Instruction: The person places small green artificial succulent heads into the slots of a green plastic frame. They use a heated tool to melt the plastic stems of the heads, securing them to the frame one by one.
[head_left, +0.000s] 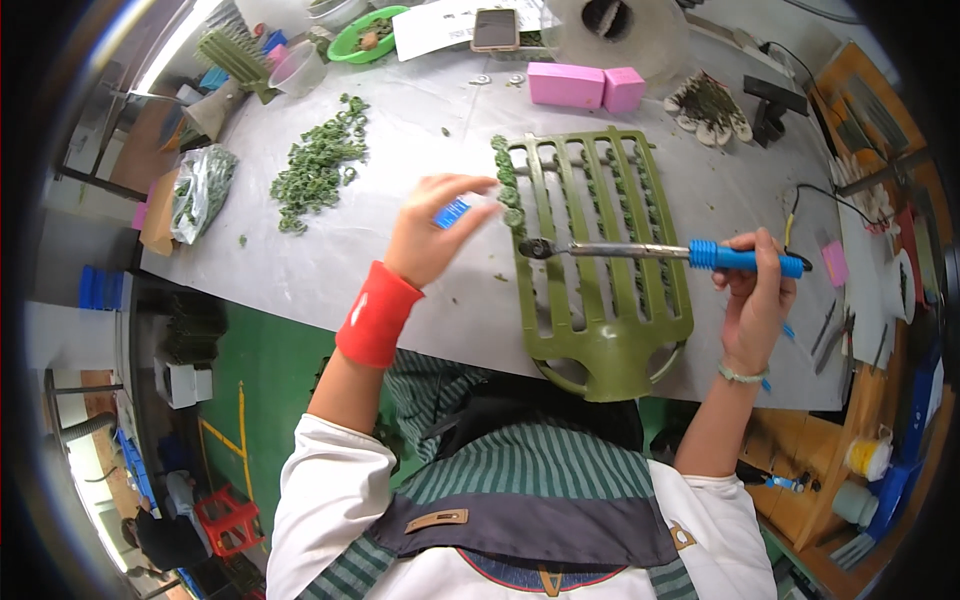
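Observation:
An olive-green slatted rack (pixel 615 350) lies on the table in front of me, its long bars lined with small dark-green pieces. My left hand (pixel 430 225), wrist in a red band, reaches toward the row of green pieces (pixel 505 165) along the rack's left bar. Its thumb and forefinger are spread, tips close beside that row; whether they touch it I cannot tell. A small blue item (pixel 452 212) shows between these fingers. In my right hand (pixel 752 300) is a soldering iron (pixel 640 250) with a blue handle. Its round dark tip hangs over the rack's left bars.
Loose green pieces (pixel 320 165) are heaped at the left, near a filled plastic bag (pixel 203 190). Pink blocks (pixel 566 85), a phone (pixel 495 30) and a green basin (pixel 362 38) stand at the back. Gloves (pixel 708 108) and a black stand (pixel 772 105) lie right. A cord (pixel 840 198) trails there.

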